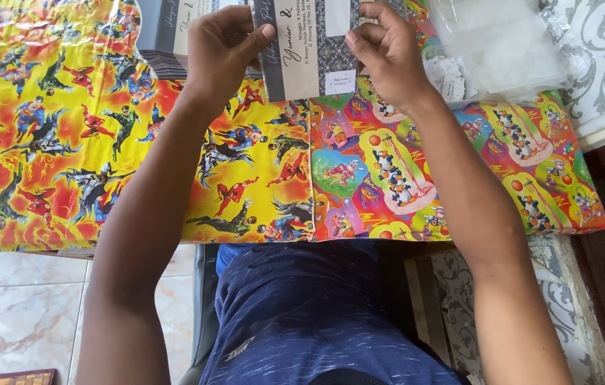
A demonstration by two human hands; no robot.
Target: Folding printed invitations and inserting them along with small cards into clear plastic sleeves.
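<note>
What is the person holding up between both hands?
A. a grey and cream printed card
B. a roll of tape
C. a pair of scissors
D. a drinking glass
A: the left hand and the right hand each pinch a side edge of a flat grey and cream printed card, held above the bright cartoon wrapping paper.

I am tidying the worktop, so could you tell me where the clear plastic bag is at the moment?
In the head view the clear plastic bag lies at the top right of the table, just beyond the right hand, on the colourful cartoon wrapping paper.
</note>
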